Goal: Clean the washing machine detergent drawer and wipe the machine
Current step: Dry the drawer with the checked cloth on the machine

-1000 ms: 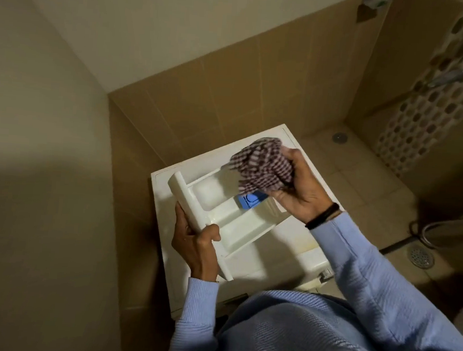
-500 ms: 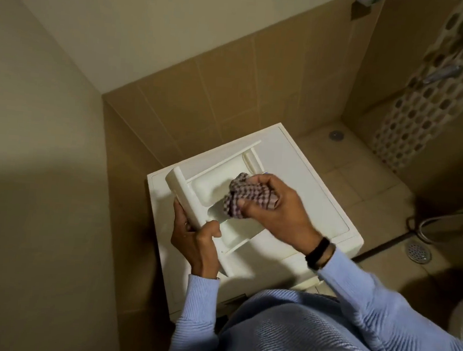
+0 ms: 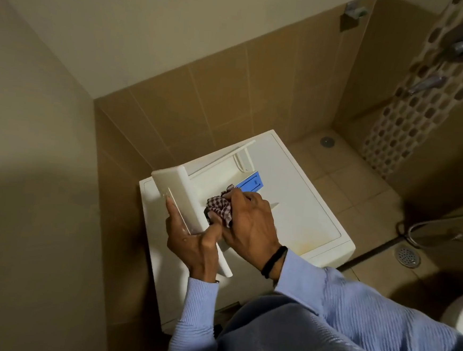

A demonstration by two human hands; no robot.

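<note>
Head view: the rigid white plastic detergent drawer (image 3: 176, 190) is held just above the top of the white washing machine (image 3: 299, 208). The left hand (image 3: 191, 244) grips its front panel. The right hand (image 3: 251, 226) clutches a soft checked cloth (image 3: 219, 207), pressed into a compartment beside the blue insert (image 3: 250, 183). Judged light, stiff and possibly slick if wet; the front panel offers the firmest hold.

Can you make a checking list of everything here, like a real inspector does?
Surface: white washing machine top, yellowish stain near its front edge.
Job's things: detergent drawer, out of the machine, held over it; blue insert inside; checked cloth in a compartment.
Clutter: nothing seen.
Hands: left hand grips the drawer's front panel; right hand holds the cloth bunched.
Cables: nothing seen.
Surroundings: tiled walls, floor drain, shower hose.
</note>
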